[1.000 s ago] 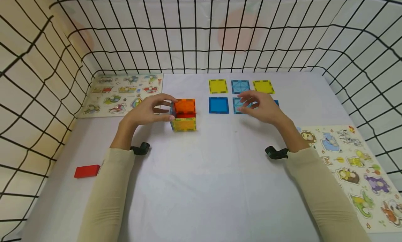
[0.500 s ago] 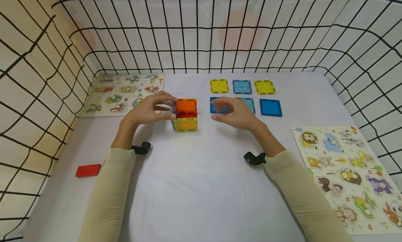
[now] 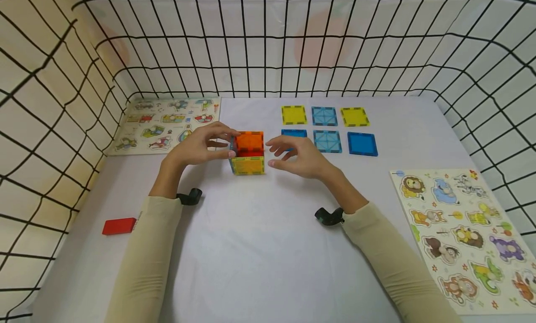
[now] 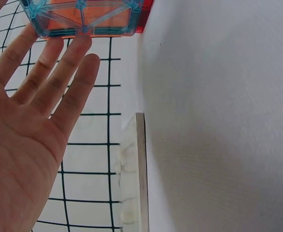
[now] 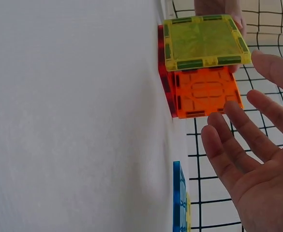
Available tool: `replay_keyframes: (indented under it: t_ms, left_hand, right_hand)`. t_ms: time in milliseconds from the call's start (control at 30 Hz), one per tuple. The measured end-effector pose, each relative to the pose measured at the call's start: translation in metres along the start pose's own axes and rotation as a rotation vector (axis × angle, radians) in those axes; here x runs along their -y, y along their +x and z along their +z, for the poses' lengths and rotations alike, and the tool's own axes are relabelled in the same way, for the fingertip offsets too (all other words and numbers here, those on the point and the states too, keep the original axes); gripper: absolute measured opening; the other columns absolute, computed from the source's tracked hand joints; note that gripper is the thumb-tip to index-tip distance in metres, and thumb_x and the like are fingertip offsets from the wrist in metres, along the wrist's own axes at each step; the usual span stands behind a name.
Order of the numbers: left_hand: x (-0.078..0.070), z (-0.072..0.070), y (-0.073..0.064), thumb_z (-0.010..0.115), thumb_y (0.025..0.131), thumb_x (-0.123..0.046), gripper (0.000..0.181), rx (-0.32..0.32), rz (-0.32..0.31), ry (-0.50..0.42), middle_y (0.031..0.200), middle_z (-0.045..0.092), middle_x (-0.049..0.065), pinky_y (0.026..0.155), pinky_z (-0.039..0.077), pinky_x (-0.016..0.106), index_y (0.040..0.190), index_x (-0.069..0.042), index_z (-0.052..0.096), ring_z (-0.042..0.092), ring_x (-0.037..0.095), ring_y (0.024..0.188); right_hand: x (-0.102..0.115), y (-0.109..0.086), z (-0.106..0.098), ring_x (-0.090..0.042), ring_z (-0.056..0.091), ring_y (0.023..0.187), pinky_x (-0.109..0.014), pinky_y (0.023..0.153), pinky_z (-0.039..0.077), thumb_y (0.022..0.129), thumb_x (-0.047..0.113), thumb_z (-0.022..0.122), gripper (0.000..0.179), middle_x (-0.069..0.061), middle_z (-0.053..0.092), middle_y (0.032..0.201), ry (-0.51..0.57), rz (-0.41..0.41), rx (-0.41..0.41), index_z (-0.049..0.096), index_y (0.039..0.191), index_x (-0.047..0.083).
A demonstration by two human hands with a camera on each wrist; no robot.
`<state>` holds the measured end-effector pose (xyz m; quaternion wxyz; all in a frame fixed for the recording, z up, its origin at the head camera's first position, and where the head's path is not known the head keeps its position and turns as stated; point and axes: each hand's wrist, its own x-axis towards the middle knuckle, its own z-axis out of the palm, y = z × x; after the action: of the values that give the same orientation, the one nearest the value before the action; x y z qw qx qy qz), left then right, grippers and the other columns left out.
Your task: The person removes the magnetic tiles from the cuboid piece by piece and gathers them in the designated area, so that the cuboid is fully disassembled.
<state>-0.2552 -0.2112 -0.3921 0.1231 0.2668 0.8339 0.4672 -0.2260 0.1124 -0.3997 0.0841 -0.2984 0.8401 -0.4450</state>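
Head view: we see the left hand [image 3: 200, 144] gripping a box [image 3: 248, 165] between thumb and fingertips. It's glossy, see-through and square-sided: yellow nearest us, orange behind, ridged blue against that hand, with a red floor [image 3: 253, 153] inside; top and right side gape. Just right of it hovers the right hand [image 3: 300, 158], fingers relaxed and spread. Beyond this hand, flat blue and yellow tiles [image 3: 327, 142] lie in two rows on the white desk [image 3: 259, 253].
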Motion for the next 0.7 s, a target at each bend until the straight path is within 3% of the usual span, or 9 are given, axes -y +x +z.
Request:
replay_keyframes:
  t_ms: [367,700]
  left_hand:
    - [-0.001,0.000,0.000,0.082,0.089,-0.022,0.052,0.003,-0.020,-0.012,0.137,0.056,0.005,0.111,0.049,0.051,0.137,-0.012,0.064,0.057,0.027,0.127]
    - [-0.002,0.000,0.001,0.083,0.089,-0.026,0.052,0.007,-0.008,0.003,0.136,0.056,0.000,0.110,0.051,0.048,0.136,-0.013,0.064,0.058,0.024,0.126]
  right_hand:
    - [0.005,0.001,0.009,-0.021,0.068,0.108,-0.041,0.094,0.060,0.095,0.030,0.075,0.049,-0.011,0.070,0.125,0.012,-0.019,0.031,0.063,0.137,0.008]
    - [0.009,0.004,0.017,-0.023,0.068,0.109,-0.040,0.095,0.059,0.097,0.026,0.073,0.045,-0.008,0.070,0.129,0.031,-0.036,0.055,0.064,0.136,0.006]
